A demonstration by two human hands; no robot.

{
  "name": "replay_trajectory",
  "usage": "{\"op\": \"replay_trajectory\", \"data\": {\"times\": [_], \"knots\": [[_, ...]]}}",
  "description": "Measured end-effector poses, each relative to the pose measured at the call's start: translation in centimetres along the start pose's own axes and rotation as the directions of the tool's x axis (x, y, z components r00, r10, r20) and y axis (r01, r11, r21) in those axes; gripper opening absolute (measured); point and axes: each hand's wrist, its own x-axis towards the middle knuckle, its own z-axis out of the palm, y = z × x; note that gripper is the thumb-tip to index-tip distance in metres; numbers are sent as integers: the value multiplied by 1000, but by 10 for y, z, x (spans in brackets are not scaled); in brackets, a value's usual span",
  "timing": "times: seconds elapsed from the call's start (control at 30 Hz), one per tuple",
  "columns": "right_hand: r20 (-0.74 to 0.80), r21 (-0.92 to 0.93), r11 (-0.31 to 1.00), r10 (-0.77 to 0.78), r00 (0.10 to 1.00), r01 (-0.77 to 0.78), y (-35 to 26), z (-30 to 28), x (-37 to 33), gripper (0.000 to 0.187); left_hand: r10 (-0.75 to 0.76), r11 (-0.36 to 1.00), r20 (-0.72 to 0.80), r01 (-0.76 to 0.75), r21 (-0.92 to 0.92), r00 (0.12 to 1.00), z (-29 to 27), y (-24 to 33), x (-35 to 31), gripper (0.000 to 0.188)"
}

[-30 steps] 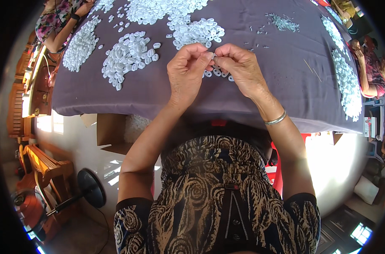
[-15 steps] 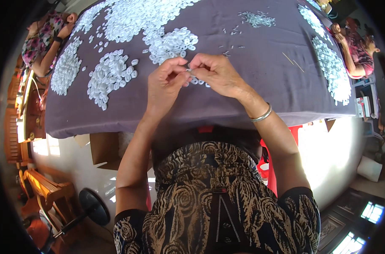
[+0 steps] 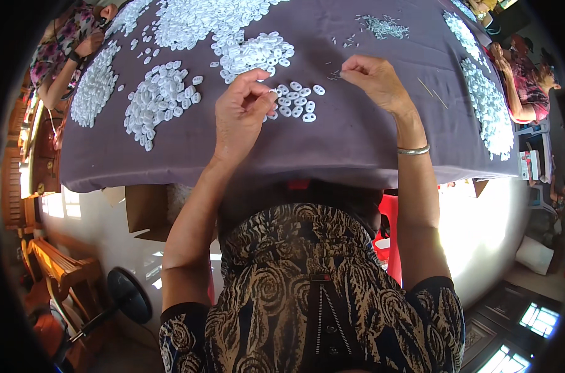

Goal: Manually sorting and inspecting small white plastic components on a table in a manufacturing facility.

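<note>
My left hand (image 3: 240, 118) is raised over the dark cloth, its thumb and fingers pinched on a small white oval piece (image 3: 274, 92), mostly hidden by the fingertips. Beside that hand lies a small group of white oval pieces with two holes (image 3: 309, 117). My right hand (image 3: 382, 84) is farther right, its thumb and forefinger closed together close to a few thin metal pins (image 3: 332, 74) on the cloth. Whatever is between those fingertips is too small to make out. Behind my left hand is a heap of similar white pieces (image 3: 251, 55).
A larger white heap (image 3: 195, 22) spreads at the back, with another pile (image 3: 161, 102) at left. Short pins (image 3: 385, 27) lie heaped at back right; two thin sticks (image 3: 441, 98) rest nearer. People sit at the left (image 3: 62, 46) and right (image 3: 525, 93) beside further piles.
My right hand has parted from my left hand and moved right to the loose pins. The left hand stays nearly in place. The group of white pieces between them is now uncovered.
</note>
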Motion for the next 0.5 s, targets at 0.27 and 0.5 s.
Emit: {"op": "replay_trajectory", "data": {"times": [0.27, 0.5], "knots": [[73, -243, 945, -208, 975, 219, -9, 40, -2, 14, 13, 1000, -20, -12, 26, 1000, 2, -5, -2, 30], [78, -291, 908, -292, 953, 302, -17, 48, -5, 15, -13, 1000, 5, 13, 6, 1000, 9, -4, -6, 32]]}}
